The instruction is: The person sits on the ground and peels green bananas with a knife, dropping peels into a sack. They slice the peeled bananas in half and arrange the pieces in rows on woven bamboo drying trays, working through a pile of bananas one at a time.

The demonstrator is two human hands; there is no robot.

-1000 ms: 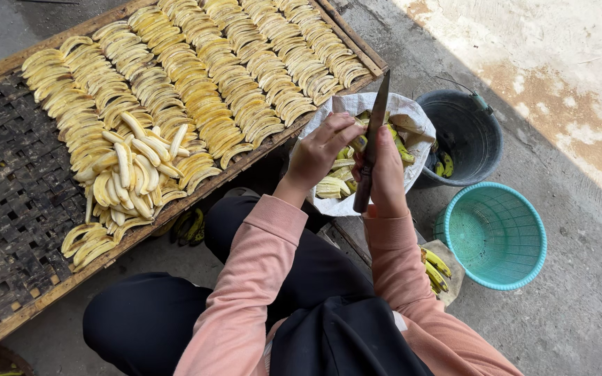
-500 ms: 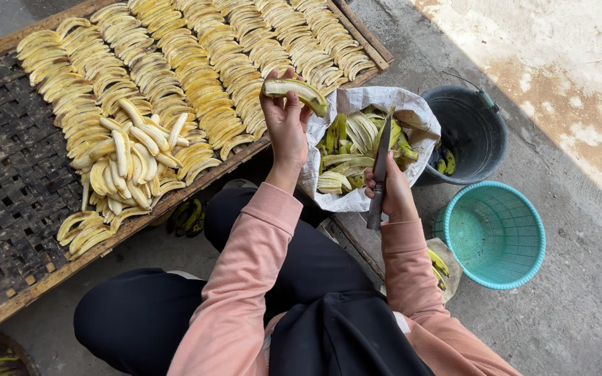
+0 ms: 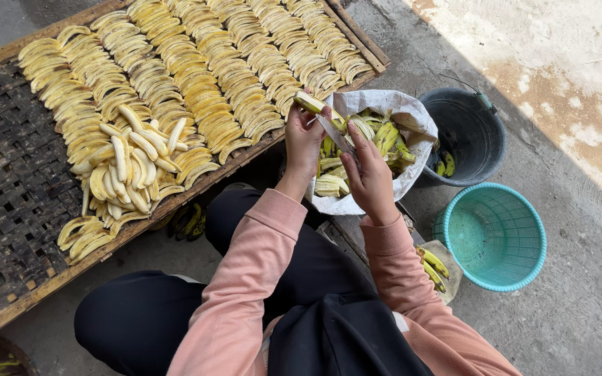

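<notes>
My left hand [image 3: 304, 145] holds a yellow-green banana [image 3: 313, 104] up over the near edge of the woven drying tray [image 3: 8, 209]. My right hand [image 3: 369, 175] grips a knife [image 3: 336, 134] whose blade points up-left and meets the banana. Both hands hover above a white sack [image 3: 402, 111] full of unpeeled green-yellow bananas. Rows of peeled banana slices [image 3: 217, 76] cover the tray, and a loose heap of peeled bananas [image 3: 130, 163] lies on it at the left.
A dark bucket [image 3: 465, 132] with some peels stands right of the sack. A teal mesh basket [image 3: 496, 237] sits nearer on the concrete. Banana peels [image 3: 432, 264] lie by my right elbow, and more [image 3: 189, 221] under the tray edge.
My left hand lifted a banana out of the sack and carried it toward the tray edge. My right hand then brought the knife up to the banana.
</notes>
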